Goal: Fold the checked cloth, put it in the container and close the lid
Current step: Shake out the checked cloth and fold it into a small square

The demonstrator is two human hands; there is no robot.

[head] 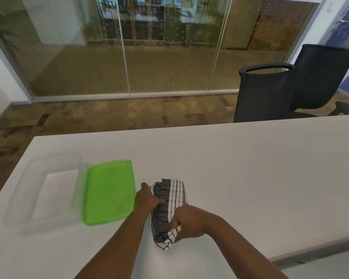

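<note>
The checked cloth [169,206], black and white, lies folded into a narrow bundle on the white table [240,168]. My left hand [147,198] grips its left edge near the middle. My right hand [186,223] is closed on the near end of the cloth, pinching the layers. A clear plastic container [26,198] stands open and empty at the left. Its green lid [109,190] lies flat on the table, between the container and the cloth.
Two black office chairs [286,91] stand beyond the table's far edge at the right. A glass wall [125,47] runs across the back. The table's near right edge shows a grey seam [310,254].
</note>
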